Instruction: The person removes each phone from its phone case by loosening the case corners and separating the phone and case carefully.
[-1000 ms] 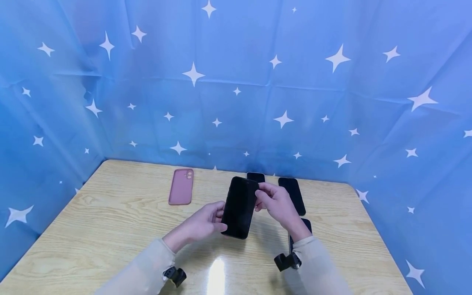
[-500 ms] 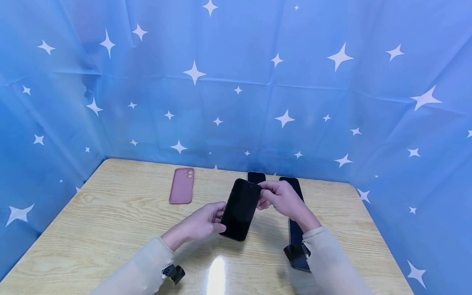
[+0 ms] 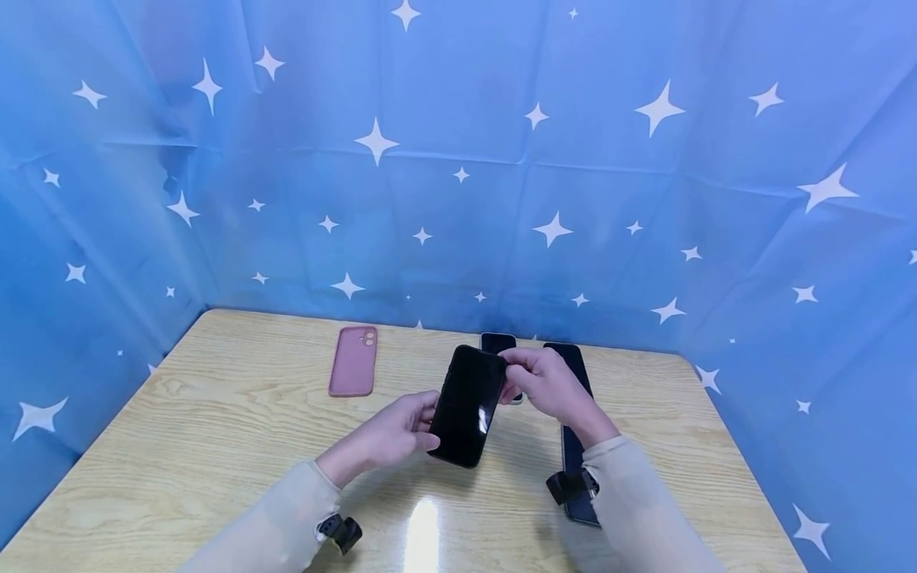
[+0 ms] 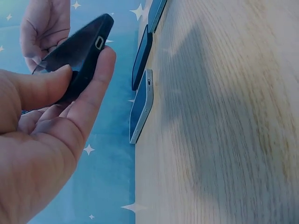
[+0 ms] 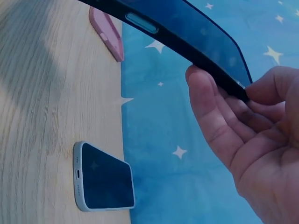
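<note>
My left hand grips a smartphone in a black case by its lower left side, thumb on the front edge and fingers behind. The dark screen faces me, tilted, above the table. At the upper right corner, my right hand pinches the cased phone between thumb and fingers. The left wrist view shows the case's bottom edge with a port cutout, the left thumb lying along the rim. Seen from the right wrist, a long side slot runs in the case wall, and the right thumb presses at the corner.
An empty pink phone case lies at the back left of the wooden table. A light-framed phone lies behind the held one. Two dark phones, one far and one near, lie partly under the right arm. A starry blue curtain hangs behind.
My right hand and forearm have shifted slightly right, staying at the phone's upper corner. The phone has tilted a little clockwise, and a bright reflection now shows on its screen.
</note>
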